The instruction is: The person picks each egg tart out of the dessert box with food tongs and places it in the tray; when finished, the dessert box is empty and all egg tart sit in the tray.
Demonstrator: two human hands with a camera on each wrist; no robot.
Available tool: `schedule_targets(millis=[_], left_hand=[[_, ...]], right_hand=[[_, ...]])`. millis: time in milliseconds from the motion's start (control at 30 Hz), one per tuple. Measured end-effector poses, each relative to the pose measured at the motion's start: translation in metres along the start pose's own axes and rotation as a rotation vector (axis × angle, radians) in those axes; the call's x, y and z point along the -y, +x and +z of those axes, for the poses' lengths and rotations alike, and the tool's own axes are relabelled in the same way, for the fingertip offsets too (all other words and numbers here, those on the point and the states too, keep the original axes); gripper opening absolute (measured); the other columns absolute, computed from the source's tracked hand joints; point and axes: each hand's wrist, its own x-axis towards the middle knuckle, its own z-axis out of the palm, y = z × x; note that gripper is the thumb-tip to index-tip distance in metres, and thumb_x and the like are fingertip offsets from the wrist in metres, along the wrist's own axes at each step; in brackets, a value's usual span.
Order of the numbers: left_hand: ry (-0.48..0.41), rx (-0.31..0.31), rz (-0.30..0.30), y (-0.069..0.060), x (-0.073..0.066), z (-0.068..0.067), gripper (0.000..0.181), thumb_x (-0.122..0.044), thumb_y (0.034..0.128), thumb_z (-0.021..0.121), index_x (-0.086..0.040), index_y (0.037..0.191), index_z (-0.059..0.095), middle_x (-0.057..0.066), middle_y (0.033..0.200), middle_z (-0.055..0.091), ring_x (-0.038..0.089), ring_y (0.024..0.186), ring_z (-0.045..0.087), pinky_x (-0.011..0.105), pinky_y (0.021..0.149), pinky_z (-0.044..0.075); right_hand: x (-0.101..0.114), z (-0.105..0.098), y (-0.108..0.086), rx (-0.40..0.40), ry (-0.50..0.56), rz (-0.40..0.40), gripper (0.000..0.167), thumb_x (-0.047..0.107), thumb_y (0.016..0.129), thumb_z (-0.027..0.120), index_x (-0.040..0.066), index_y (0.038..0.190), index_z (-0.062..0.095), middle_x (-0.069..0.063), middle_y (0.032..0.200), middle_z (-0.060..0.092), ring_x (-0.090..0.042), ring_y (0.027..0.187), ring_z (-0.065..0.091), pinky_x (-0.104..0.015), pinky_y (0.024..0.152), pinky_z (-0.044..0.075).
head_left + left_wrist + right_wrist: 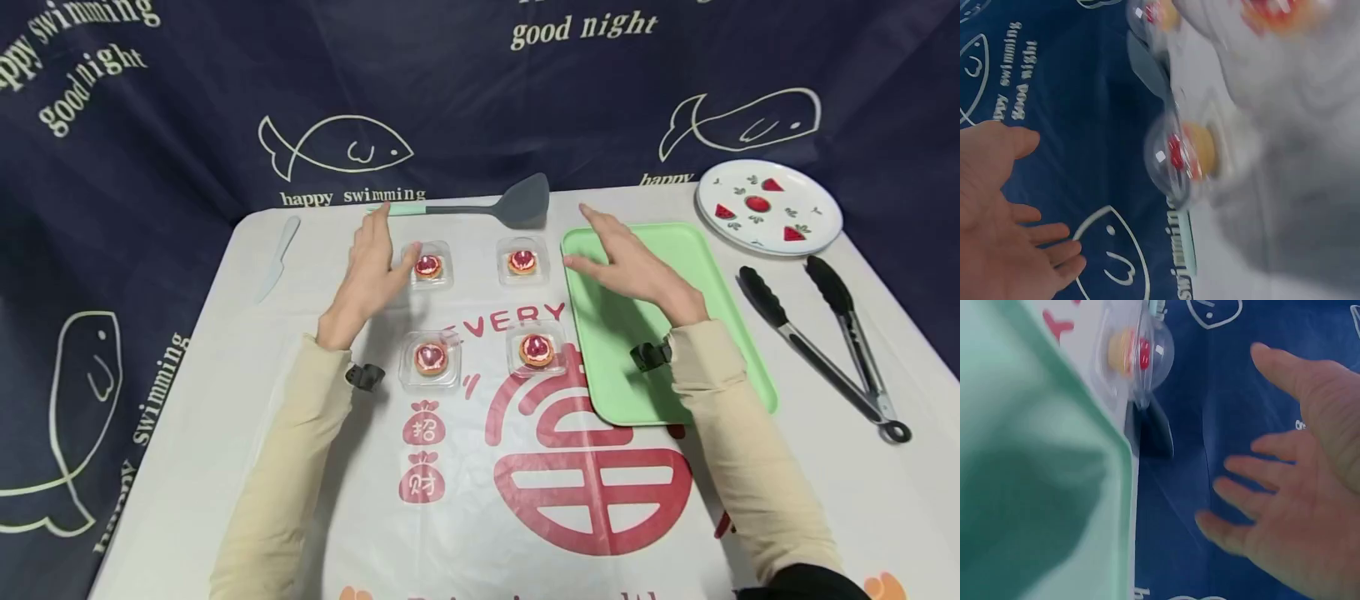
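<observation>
My left hand (369, 265) is held over the table with fingers extended, touching nothing that I can make out. Nearest to it is a small tart in a clear plastic box (428, 266). In the left wrist view that boxed tart (1191, 153) is blurred beside the hand. My right hand (628, 260) hovers above the left part of a light green tray (675, 242), fingers spread, holding nothing. Another boxed tart (522, 262) sits left of it, and two more, the left one (431, 359) and the right one (537, 350), stand nearer me.
A spatula with a dark grey head (523, 202) lies along the back edge. Far left is a pale blue plastic knife (281, 257). On the right are a white plate with a fruit pattern (806, 204) and spread black-tipped tongs (825, 354). A dark blue curtain (480, 100) hangs behind.
</observation>
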Motion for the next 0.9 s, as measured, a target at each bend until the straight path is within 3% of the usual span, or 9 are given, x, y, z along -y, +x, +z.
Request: schedule_targets(millis=[200,367,533,633,900], left_hand=[[-0.203,0.153,0.066,-0.016,-0.026,0.016,0.074,-0.017,0.0982,0.054,0.008,0.151,0.008,0.031,0.149,0.027,0.038,0.142,0.025,0.045,0.120,0.019],[-0.347,0.297,0.014,-0.034,-0.048,0.036,0.080,-0.013,0.0964,0.058,0.003,0.153,0.005,0.027,0.150,0.030,0.038,0.140,0.032,0.046,0.118,0.026],[-0.407,0.439,-0.042,-0.051,-0.066,0.059,0.092,-0.011,0.0905,0.067,0.000,0.154,0.001,0.025,0.153,0.028,0.040,0.139,0.033,0.047,0.117,0.026],[-0.412,0.464,-0.057,-0.061,-0.073,0.072,0.101,-0.009,0.0847,0.073,0.002,0.153,0.000,0.027,0.153,0.027,0.039,0.141,0.031,0.045,0.118,0.023],[-0.433,0.434,-0.088,-0.075,-0.075,0.102,0.115,0.000,0.0720,0.079,0.008,0.151,-0.003,0.029,0.152,0.025,0.035,0.143,0.026,0.040,0.120,0.019]], right_hand=[[0.002,0.012,-0.006,0.134,0.125,-0.064,0.075,0.028,0.093,0.065,0.000,0.152,0.028,-0.021,0.152,0.036,-0.036,0.140,0.034,-0.054,0.113,0.030],[0.003,0.024,-0.012,0.248,0.169,-0.093,0.069,0.022,0.089,0.072,-0.004,0.145,0.040,-0.021,0.144,0.047,-0.036,0.132,0.045,-0.052,0.108,0.038],[0.002,0.035,-0.016,0.343,0.177,-0.114,0.070,0.020,0.084,0.077,-0.009,0.139,0.045,-0.024,0.137,0.052,-0.038,0.122,0.052,-0.051,0.102,0.044],[0.002,0.042,-0.019,0.369,0.160,-0.142,0.072,0.023,0.081,0.081,-0.010,0.136,0.048,-0.022,0.131,0.056,-0.035,0.114,0.055,-0.049,0.097,0.047],[0.002,0.052,-0.021,0.379,0.100,-0.191,0.080,0.031,0.072,0.087,-0.006,0.133,0.053,-0.016,0.127,0.058,-0.026,0.112,0.052,-0.043,0.098,0.044]])
